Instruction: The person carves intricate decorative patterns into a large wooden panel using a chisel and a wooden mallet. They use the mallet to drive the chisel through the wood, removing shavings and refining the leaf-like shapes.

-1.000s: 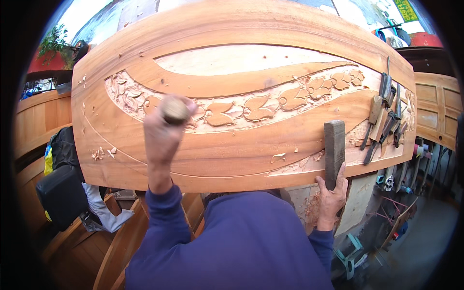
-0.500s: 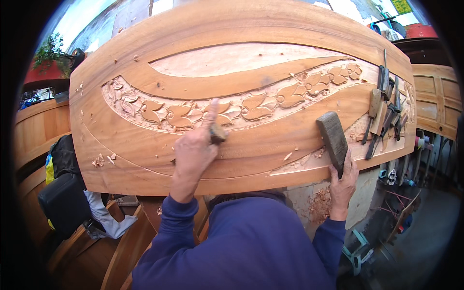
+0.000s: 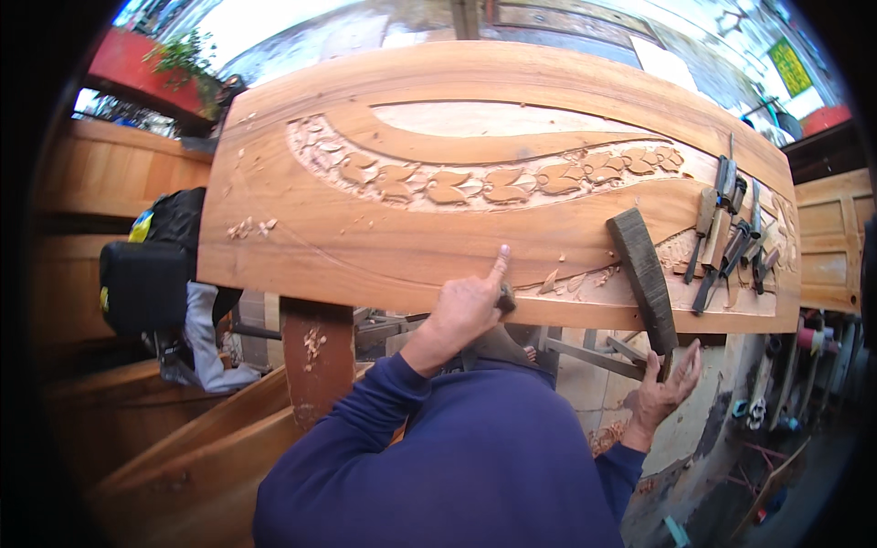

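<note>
Step in hand, by my reading: a pause over the carving, no tool at the cut. Your left hand (image 3: 461, 315) is at the panel's near edge, index finger pointing out, other fingers curled round a dark-ended tool (image 3: 506, 300); fingertip contact unclear. Your right hand (image 3: 662, 393) has its fingers spread, the narrow end of the wooden block (image 3: 642, 279) by the thumb; can't tell whether you grip it. The block slants across the near edge.

A further stroke would call for closing the right hand firmly and setting the tool on the line.

Surface: broad wooden panel (image 3: 411, 242), flower band (image 3: 448, 187) carved along its middle, shavings (image 3: 251, 226) at left, chisels (image 3: 722, 233) bunched at right.

Room: black padded case (image 3: 142, 288) to your left, leafy plant (image 3: 187, 59) beyond, panelled door (image 3: 827, 237) at right.
</note>
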`<state>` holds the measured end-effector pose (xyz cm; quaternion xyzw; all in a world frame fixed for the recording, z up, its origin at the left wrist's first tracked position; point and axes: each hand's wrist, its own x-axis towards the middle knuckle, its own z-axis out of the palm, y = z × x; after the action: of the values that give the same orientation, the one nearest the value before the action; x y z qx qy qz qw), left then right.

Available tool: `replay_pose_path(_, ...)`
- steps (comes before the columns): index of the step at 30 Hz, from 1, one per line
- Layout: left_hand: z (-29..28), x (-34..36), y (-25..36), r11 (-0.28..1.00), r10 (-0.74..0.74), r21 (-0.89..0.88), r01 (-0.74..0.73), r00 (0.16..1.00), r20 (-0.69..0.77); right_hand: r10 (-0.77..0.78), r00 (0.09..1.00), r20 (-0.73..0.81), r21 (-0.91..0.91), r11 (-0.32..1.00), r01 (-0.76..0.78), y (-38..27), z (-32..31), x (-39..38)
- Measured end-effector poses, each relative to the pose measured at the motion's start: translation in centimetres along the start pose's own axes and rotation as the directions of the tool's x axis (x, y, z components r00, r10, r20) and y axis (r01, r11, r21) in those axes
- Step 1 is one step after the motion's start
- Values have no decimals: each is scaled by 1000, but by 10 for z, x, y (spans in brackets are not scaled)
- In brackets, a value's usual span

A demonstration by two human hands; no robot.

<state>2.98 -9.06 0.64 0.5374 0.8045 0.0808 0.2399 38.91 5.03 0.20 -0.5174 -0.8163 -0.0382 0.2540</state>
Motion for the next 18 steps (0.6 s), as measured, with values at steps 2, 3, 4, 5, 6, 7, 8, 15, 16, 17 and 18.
replay_pose_path(2,13,-21,14,1000,-16,-24,16,1000,-21,101,995,9,29,994,-101,33,-10,-30)
replay_pose_path(3,18,-29,22,999,-47,9,47,999,1,148,989,10,41,988,-148,49,-12,-44)
replay_pose_path(4,24,-36,28,998,-64,22,64,998,-27,149,988,28,35,988,-150,65,-15,-58)
replay_pose_path(5,32,-43,32,996,-81,33,82,995,-53,151,987,48,28,988,-152,80,-19,-71)
replay_pose_path(6,40,-50,37,994,-98,43,101,992,-77,151,986,70,20,988,-153,94,-20,-84)
replay_pose_path(7,46,-53,43,992,-115,37,120,986,-117,150,986,73,19,988,-152,105,-21,-94)
replay_pose_path(8,51,-54,48,990,-131,30,137,979,-155,149,986,78,17,988,-151,113,-23,-103)
replay_pose_path(15,88,-50,56,966,-255,-57,252,893,-372,79,993,83,92,992,-87,129,-27,-123)
replay_pose_path(16,90,-47,59,963,-264,-62,261,883,-387,82,994,79,115,989,-91,132,-28,-123)
replay_pose_path(17,96,-44,59,962,-267,-64,264,871,-413,83,994,77,132,987,-93,134,-29,-124)
replay_pose_path(18,98,-42,59,960,-273,-59,273,872,-406,85,993,76,151,984,-96,135,-30,-125)
